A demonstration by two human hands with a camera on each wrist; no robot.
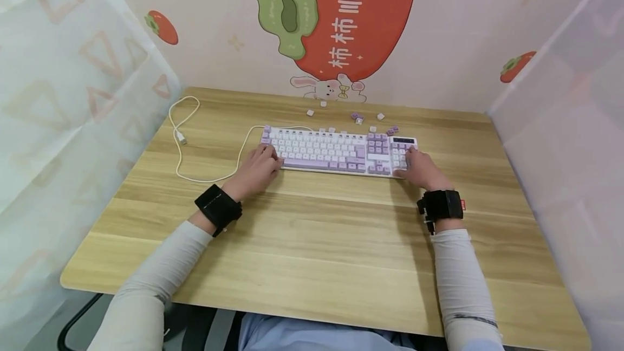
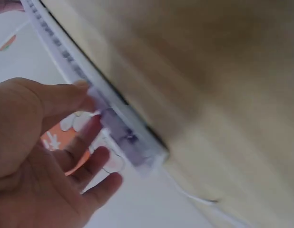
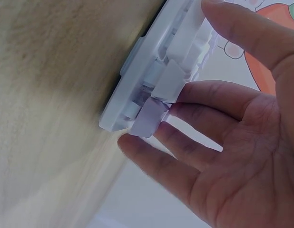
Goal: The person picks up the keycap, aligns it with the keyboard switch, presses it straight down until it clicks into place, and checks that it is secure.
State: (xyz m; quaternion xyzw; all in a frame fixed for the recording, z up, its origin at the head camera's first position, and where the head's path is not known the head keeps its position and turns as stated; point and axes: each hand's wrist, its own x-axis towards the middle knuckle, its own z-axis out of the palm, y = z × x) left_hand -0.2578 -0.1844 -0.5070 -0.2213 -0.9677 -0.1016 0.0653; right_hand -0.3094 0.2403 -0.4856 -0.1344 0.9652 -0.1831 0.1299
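A white and purple keyboard (image 1: pixel 317 150) lies across the table. My left hand (image 1: pixel 253 171) is at its left end, thumb and index finger at the purple front-row keys (image 2: pixel 125 135), the other fingers spread loosely in the left wrist view. My right hand (image 1: pixel 423 169) is at the right end, over the number pad. In the right wrist view its fingers extend to a white key (image 3: pixel 168 81) and a purple key (image 3: pixel 149 118), while the thumb (image 3: pixel 223 14) reaches a white part farther along the edge. Neither hand grips anything.
Behind the keyboard lie several loose keycaps, among them a white one (image 1: pixel 310 113) and purple ones (image 1: pixel 358 118). A white cable (image 1: pixel 177 140) loops over the left of the wooden table (image 1: pixel 317 253). A printed wall (image 1: pixel 453 47) borders the back, with pale curtains on both sides.
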